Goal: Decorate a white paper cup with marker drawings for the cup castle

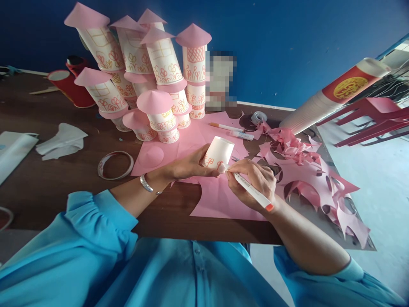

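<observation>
My left hand [196,164] is wrapped round a white paper cup [221,149], tilted on its side above the table. Small orange-red flowers are drawn on the cup's wall. In my right hand [255,181] is a white marker [254,192] with an orange end, its tip held against or very close to the cup. Pink paper sheets [211,202] lie beneath both hands. Just beyond the cup rest an orange-capped marker [226,127] and a second marker [242,135].
Stacked paper-cup towers [166,59] with pink cone roofs stand at the back. A long stack of cups [319,102] leans at right, near pink paper scraps [319,179]. To the left lie a tape roll [115,165], a crumpled tissue [62,140] and a red cup [72,87].
</observation>
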### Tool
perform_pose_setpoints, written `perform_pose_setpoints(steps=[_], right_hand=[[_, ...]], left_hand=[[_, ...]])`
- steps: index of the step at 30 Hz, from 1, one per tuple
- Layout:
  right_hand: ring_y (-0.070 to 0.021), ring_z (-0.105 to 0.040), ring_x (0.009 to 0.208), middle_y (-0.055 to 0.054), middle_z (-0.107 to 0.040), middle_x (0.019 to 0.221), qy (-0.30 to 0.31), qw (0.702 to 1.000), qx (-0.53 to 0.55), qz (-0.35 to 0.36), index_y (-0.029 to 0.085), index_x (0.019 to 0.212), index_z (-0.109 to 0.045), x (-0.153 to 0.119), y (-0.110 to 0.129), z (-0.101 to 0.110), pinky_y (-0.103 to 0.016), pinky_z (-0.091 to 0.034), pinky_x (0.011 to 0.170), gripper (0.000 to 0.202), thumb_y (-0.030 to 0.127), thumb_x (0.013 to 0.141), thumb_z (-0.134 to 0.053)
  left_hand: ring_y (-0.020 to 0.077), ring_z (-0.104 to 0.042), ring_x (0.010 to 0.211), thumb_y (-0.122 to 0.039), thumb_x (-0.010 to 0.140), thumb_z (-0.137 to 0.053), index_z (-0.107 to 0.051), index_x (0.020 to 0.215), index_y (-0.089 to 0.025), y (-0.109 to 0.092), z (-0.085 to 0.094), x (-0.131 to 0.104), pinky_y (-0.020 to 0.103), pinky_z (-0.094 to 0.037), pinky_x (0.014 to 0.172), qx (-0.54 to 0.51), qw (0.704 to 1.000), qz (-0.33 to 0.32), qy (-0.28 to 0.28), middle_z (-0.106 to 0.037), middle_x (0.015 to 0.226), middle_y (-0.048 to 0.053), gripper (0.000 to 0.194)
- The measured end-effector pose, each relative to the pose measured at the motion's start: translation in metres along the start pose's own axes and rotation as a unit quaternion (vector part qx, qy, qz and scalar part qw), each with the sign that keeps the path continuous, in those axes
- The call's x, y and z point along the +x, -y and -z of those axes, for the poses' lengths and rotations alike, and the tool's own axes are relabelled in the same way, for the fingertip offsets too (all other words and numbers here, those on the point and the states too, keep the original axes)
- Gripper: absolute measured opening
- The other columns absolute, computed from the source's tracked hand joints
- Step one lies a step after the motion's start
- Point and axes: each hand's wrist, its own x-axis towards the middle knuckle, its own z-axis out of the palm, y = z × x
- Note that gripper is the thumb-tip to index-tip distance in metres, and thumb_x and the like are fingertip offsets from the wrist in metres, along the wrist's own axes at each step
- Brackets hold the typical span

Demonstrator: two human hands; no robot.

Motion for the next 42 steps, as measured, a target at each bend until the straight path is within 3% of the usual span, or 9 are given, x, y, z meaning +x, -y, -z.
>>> perform_pose_setpoints(steps=[42], right_hand=[[-0.0120,-0.068,0.055,0.005,-0.072,0.070,0.014,1.000,-0.008,0.011,0.025,0.094,-0.059,-0.0001,0.0017,-0.0004,-0.024,-0.051,0.052,0.019,0.009,0.097,-0.068]], left_hand=[[0.0209,-0.065,0.098,-0.046,0.084,-0.095,-0.060,0.132,-0.023,-0.0006,0.0003,0.0007,0.038,-0.056,0.086,-0.013,1.000,-0.017,0.010,-0.066,0.110,0.005,0.063]])
